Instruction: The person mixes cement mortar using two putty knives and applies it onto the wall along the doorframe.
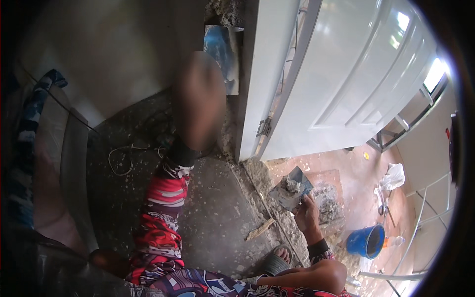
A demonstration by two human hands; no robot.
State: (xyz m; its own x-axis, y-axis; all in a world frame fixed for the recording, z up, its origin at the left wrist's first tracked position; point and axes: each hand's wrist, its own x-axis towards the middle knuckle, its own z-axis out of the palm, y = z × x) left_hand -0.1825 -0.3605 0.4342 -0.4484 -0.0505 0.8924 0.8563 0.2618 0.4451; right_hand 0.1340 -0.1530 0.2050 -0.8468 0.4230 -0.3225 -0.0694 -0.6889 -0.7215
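Note:
My left hand reaches forward beside the white door frame; it is smeared, so its fingers cannot be made out. Just beyond, overlapped by that hand, is a flat rectangular plate with a bluish shine, against the rough strip along the frame. Whether the hand grips this plate is unclear. Lower right, my right hand pinches the edge of a thin dark square sheet. A lump of wet grey mortar sits on top of the sheet.
A white panelled door stands ajar on its hinge. More mortar lies on the floor, near a blue bucket. A broken strip lies by my sandalled foot. A loose cable curls at left.

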